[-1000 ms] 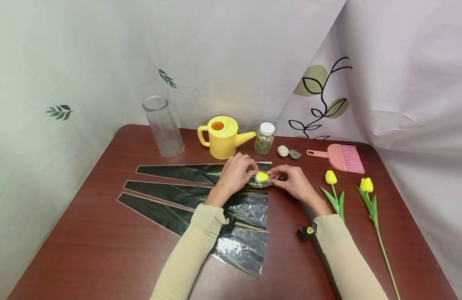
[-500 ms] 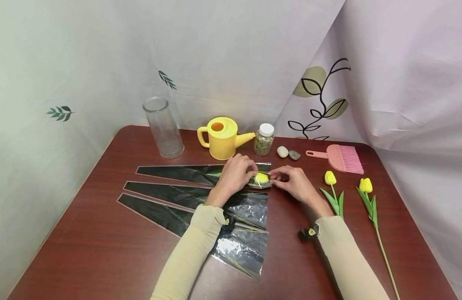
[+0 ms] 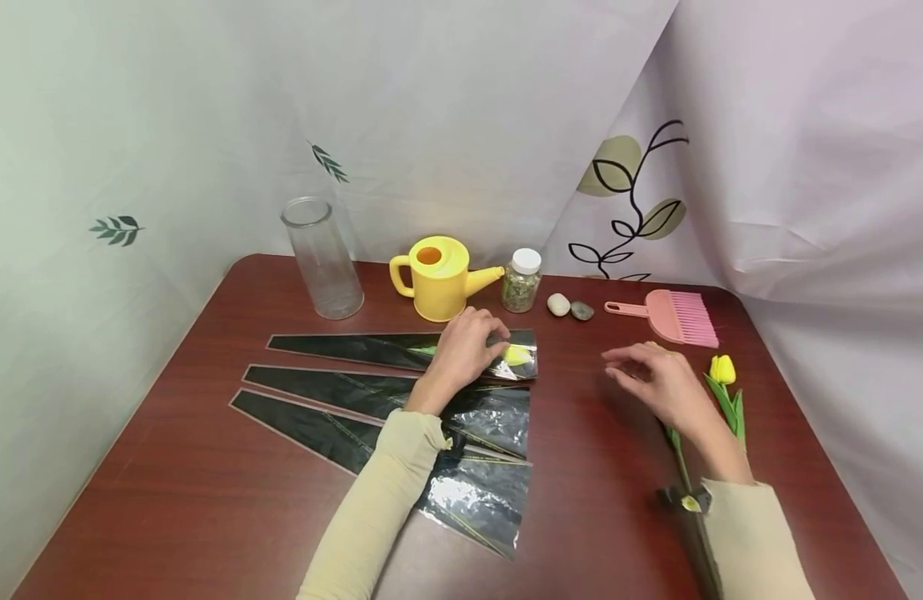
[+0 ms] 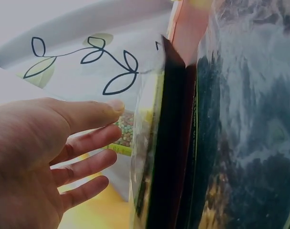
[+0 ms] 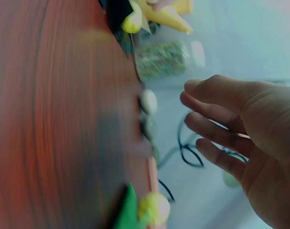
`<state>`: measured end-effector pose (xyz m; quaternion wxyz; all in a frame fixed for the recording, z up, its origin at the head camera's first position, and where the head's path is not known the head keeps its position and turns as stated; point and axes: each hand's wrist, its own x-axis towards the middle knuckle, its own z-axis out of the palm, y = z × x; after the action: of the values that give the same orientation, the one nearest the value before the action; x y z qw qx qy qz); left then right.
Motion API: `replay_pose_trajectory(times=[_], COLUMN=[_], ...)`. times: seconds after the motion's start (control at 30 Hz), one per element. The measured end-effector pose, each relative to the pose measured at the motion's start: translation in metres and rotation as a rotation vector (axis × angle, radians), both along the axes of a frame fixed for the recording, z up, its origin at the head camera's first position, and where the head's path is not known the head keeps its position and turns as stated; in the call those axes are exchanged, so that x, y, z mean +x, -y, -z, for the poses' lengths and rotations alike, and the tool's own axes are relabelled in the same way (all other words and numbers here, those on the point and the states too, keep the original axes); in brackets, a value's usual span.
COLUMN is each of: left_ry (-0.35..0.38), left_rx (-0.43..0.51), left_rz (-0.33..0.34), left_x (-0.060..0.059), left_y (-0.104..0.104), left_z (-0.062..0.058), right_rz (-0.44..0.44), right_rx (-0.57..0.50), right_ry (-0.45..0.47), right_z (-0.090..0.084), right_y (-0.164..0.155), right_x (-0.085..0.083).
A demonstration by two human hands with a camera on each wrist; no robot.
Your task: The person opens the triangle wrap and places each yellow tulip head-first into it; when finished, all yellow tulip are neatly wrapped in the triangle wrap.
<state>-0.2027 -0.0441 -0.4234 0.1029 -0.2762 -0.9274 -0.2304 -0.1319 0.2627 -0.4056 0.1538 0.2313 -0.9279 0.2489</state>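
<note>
In the head view, my left hand lies over the wide end of the uppermost tapered plastic flower sleeve. A yellow tulip shows inside that sleeve. The left wrist view shows this hand's fingers loosely extended beside the sleeve edge, gripping nothing; whether they touch it I cannot tell. My right hand hovers at the right, fingers loosely bent and holding nothing. It hides the bloom of a second tulip, whose stem shows below. Another yellow tulip lies farther right, partly behind the forearm.
Two more sleeves, a middle one and a lower one, lie nearer. Along the back stand a clear vase, a yellow watering can and a white-capped jar, then two stones and a pink brush.
My right hand has let go of the sleeve's open end and moved right, over the nearer loose tulip. The left hand stays at the sleeve. The head view has shifted slightly.
</note>
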Motion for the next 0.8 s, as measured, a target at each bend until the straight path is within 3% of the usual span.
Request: replay_pose_trajectory(times=[0.23, 0.53, 0.8], left_ry=[-0.016, 0.005, 0.064], left_rx=[-0.001, -0.018, -0.107], left_rz=[0.027, 0.064, 0.232], left_x=[0.004, 0.019, 0.046], left_y=[-0.002, 0.004, 0.01], left_z=[-0.007, -0.018, -0.009], right_rz=[0.203, 0.507, 0.602], right_rx=[0.096, 0.141, 0.121], right_ry=[0.033, 0.292, 0.439], right_z=[-0.006, 0.003, 0.011], right_y=[-0.04, -0.052, -0.046], right_x=[0.044, 0.084, 0.111])
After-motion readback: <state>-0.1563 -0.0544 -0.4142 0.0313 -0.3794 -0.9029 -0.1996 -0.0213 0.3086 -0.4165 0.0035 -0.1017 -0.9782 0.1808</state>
